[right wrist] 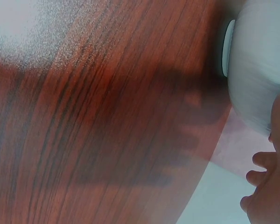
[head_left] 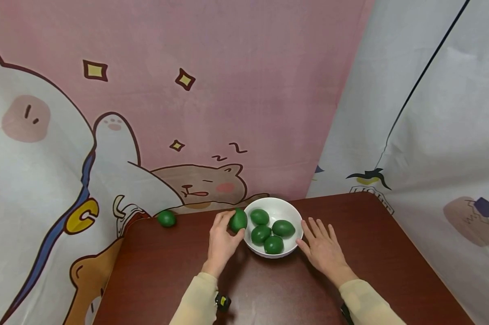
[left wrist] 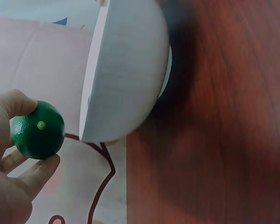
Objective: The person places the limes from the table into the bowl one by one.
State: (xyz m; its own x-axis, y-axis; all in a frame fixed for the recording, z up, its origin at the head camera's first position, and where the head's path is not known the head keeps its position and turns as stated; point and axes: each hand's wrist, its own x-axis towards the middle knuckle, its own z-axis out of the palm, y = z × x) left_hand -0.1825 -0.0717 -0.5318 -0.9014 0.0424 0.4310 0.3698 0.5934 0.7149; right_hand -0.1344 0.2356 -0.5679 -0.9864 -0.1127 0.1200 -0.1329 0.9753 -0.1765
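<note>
My left hand (head_left: pixel 221 243) pinches a green lime (head_left: pixel 238 220) between thumb and fingers, at the left rim of a white bowl (head_left: pixel 290 208). The left wrist view shows this lime (left wrist: pixel 46 140) with its pale stem nub facing the camera, held level with the bowl's rim and outside the wall (left wrist: pixel 130 70). Several more limes (head_left: pixel 283 228) lie together inside the bowl. Beside the right rim, my right hand (head_left: pixel 325 250) is spread with straight fingers, fingertips right at the bowl. From the right wrist, the same hand (right wrist: pixel 270 186) partly overlaps the bowl's side (right wrist: pixel 259 60).
Another lime (head_left: pixel 167 218) lies near the back left corner of the dark red wooden table (head_left: pixel 269 289). Behind the table hangs a cloth (head_left: pixel 248 90) printed with cartoon animals, close against the back edge. A small dark device (head_left: pixel 223 301) sits at the left wrist.
</note>
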